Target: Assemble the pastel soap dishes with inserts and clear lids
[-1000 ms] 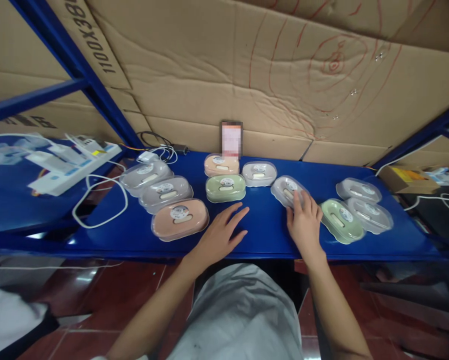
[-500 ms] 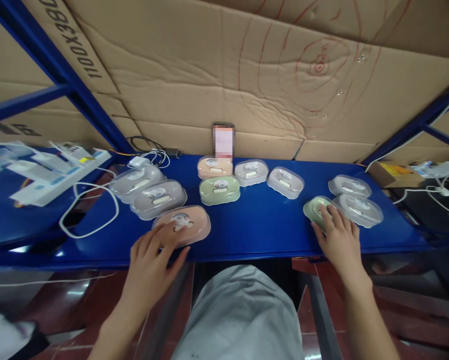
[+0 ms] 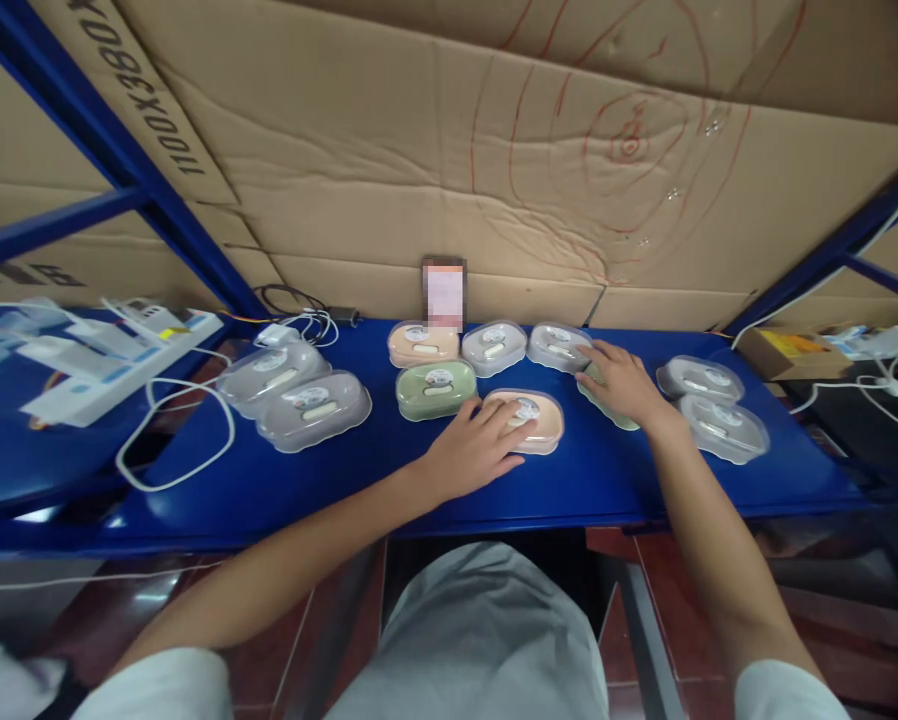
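Note:
My left hand (image 3: pixel 470 452) lies over the left part of a pink oval plastic box (image 3: pixel 545 424) with a clear lid, fingers on its top and thumb at its front edge. On the right, my right hand (image 3: pixel 623 384) grips a pale green oval box (image 3: pixel 605 406), tilted and mostly covered by the hand. That box is close to a grey lidded box (image 3: pixel 552 347) in the back row. Beside it stand another grey box (image 3: pixel 494 349) and a second pink box (image 3: pixel 422 346). A second green box (image 3: pixel 435 390) sits in front of them, left of my left hand.
Two grey boxes (image 3: pixel 312 412) stand at the left, and two more (image 3: pixel 723 428) at the right. A white power strip (image 3: pixel 119 365) and loose cables (image 3: pixel 175 485) lie left. A phone (image 3: pixel 444 292) leans against the cardboard wall (image 3: pixel 344 150) behind the blue table (image 3: pixel 389 490).
My left hand has moved right with the pink box, from the left group to the middle. My right hand has shifted the green box left and back, away from the right-hand grey boxes.

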The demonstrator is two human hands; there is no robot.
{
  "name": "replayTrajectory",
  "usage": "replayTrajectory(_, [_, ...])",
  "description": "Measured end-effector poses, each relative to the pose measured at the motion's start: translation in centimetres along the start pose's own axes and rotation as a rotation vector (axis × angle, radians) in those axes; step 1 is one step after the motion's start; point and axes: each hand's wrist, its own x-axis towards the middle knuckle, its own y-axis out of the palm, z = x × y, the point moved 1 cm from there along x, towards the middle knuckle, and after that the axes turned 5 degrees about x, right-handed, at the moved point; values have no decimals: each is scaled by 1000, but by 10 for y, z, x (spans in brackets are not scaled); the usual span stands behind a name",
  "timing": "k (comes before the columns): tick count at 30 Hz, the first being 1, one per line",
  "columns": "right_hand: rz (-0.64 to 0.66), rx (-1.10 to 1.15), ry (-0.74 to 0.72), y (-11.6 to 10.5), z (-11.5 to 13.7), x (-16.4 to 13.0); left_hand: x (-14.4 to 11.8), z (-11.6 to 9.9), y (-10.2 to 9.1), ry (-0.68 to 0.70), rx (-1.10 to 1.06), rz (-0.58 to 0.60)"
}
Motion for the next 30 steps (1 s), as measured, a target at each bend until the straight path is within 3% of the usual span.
replayTrajectory(6, [45,29,-2,13,-3,35,12,21,17,-19,-173,-60])
replayTrajectory(12, [-7,66,-2,10,3,19,-2,26,20,-93,-315,-140])
replayTrajectory(18, [-150,143,63,-1,-5,14,1,31,16,-154,-359,-177])
replayTrajectory(21, [-215,83,71,-3,-4,16,-1,31,13,-194,-383,-259])
replayTrajectory(23, [-196,48,6,-3,4,16,-7,28,7,-148,-384,-295])
replayTrajectory(27, [-72,1,-83,5,29,14,-17,14,1,6,-324,-201])
replayTrajectory(30, [13,-6,-78,14,40,14,-16,6,7,-2,-258,-155])
